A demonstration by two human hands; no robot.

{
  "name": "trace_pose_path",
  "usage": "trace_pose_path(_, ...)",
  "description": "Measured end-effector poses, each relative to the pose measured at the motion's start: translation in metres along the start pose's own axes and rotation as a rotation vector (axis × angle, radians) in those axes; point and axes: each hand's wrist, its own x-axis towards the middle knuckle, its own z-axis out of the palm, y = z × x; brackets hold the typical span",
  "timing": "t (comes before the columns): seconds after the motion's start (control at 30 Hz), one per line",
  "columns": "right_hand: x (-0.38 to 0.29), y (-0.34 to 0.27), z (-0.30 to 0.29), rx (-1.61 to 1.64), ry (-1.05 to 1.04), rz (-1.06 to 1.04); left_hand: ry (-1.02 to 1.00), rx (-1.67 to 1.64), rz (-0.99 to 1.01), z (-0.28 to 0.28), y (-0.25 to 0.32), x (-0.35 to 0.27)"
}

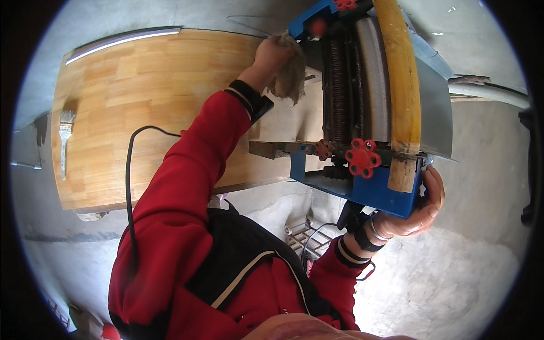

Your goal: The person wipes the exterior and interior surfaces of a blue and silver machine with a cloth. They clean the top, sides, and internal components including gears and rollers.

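Note:
My left hand grips a dirty grey-brown rag at the near-left side of a blue roller machine, possibly a noodle press. The rag hangs down beside the machine's ridged dark rollers. A smooth metal roller runs parallel to them, and a thick yellowed wooden pole lies along its right side. Two red knobs, the larger one in front, sit on the machine's near end. My right hand cups the lower right corner of the blue housing, its fingers partly behind it.
A wooden table extends left of the machine, with a paintbrush at its far left end and a light metal strip along its back edge. Black cables run by both my arms. A metal rack stands below on the concrete floor.

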Motion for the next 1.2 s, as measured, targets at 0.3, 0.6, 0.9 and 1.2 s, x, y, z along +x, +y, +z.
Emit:
trace_pose_path(0.3,0.000,-0.002,0.004,-0.013,0.023,-0.018,-0.021,0.531,0.518,-0.030,0.001,-0.057)
trace_pose_path(0.6,-0.001,0.006,0.001,-0.026,0.058,-0.067,-0.126,0.873,1.126,0.017,-0.021,-0.017)
trace_pose_path(0.9,-0.002,0.005,-0.001,-0.190,0.025,-0.192,-0.517,1.372,0.520,-0.060,-0.111,-0.009)
trace_pose_path(1.2,-0.002,0.010,0.000,-0.056,0.080,-0.084,-0.347,1.242,0.903,-0.059,-0.051,-0.032)
